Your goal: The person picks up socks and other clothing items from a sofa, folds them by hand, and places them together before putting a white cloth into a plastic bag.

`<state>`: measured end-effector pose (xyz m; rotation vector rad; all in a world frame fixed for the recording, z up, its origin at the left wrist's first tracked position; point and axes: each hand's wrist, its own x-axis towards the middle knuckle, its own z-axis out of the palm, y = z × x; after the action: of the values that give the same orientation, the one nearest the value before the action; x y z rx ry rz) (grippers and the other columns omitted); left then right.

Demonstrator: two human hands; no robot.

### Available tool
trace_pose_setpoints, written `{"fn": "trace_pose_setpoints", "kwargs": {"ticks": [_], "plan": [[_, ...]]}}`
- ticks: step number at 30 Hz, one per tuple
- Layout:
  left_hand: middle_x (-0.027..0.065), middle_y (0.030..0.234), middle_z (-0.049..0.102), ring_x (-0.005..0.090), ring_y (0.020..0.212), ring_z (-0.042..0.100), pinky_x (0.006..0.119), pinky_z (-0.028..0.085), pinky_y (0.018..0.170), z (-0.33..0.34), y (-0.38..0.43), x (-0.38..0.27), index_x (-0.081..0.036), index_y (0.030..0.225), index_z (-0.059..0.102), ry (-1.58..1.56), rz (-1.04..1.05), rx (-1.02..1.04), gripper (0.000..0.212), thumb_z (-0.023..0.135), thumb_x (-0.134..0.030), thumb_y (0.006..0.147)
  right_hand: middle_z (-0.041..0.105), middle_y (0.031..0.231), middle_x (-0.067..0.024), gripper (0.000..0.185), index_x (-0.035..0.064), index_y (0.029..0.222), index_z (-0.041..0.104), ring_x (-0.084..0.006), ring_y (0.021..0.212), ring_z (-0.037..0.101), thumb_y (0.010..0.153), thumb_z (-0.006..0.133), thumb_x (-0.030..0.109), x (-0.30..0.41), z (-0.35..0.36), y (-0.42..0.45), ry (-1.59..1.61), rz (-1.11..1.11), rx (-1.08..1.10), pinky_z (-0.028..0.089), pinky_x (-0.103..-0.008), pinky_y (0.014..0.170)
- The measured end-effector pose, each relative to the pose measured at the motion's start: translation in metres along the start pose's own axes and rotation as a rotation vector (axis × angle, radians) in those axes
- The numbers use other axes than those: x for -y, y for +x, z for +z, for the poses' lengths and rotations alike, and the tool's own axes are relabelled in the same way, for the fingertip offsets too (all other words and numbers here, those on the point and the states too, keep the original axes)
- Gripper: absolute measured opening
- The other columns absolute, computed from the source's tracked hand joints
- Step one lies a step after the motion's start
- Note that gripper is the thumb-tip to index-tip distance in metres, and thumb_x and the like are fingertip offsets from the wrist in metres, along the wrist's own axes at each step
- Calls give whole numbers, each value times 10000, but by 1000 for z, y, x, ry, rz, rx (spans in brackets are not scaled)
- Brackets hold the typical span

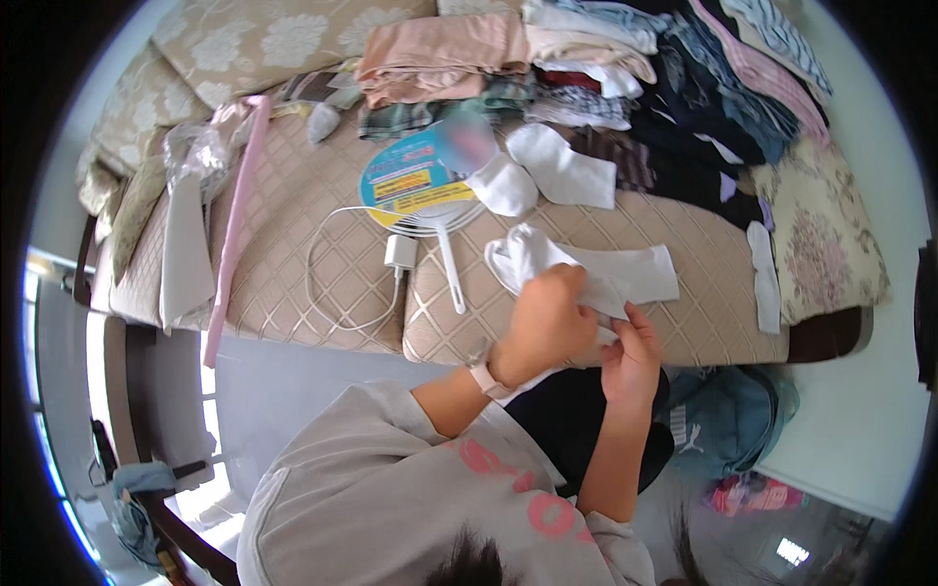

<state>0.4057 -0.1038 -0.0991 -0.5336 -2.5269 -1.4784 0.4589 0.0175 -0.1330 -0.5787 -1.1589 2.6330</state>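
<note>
My left hand (555, 315), with a pink-strapped watch on its wrist, is closed on a white sock (602, 297). The fingers of my right hand (632, 355) pinch the edge of that same sock, close beside the left. Part of the held sock is hidden behind my fingers. Under and beyond it another white sock (636, 269) lies flat on the quilted sofa seat (707, 311). Farther back rest a bunched white sock (506, 187) and a flatter white sock (568, 167). One more white sock (764, 278) lies near the right armrest.
A round plastic hand fan (410, 176) and a white charger (400, 252) with its cable lie left of my hands. Folded clothes (447, 55) are piled along the backrest. A long pink strip (238, 227) overhangs the seat's front edge. A backpack (725, 421) stands on the floor.
</note>
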Motion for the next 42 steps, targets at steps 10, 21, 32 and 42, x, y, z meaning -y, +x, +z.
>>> {"fn": "trace_pose_setpoints", "kwargs": {"ticks": [10,21,32,42], "plan": [[137,654,548,250,594,541,287,425,554,-9,-4,19,10,725,548,-227,-32,84,123,532,37,606,539,1115,-110,542,-34,1157,437,-195,964,544,809,535,369,-9,3,-50,379,497,460,421,-323,814],[23,723,598,88,599,530,220,411,507,-32,-23,30,32,757,609,-1521,-824,1093,87,547,-5,706,609,853,-81,340,-28,922,572,-146,809,572,761,615,268,35,0,-13,-48,506,568,434,-246,702],[174,1258,274,274,1123,336,363,295,927,-21,6,-6,-15,1296,189,-319,289,584,1016,803,-228,515,479,854,-32,149,9,922,449,-74,748,467,906,430,156,-14,35,9,-295,-316,218,415,-220,679],[201,1112,416,341,992,434,437,364,835,-21,-84,86,-65,1079,520,-90,729,526,574,737,-240,577,504,855,-110,75,22,848,484,-221,750,485,785,523,19,-38,-8,51,-1018,-998,97,394,-268,642]]}}
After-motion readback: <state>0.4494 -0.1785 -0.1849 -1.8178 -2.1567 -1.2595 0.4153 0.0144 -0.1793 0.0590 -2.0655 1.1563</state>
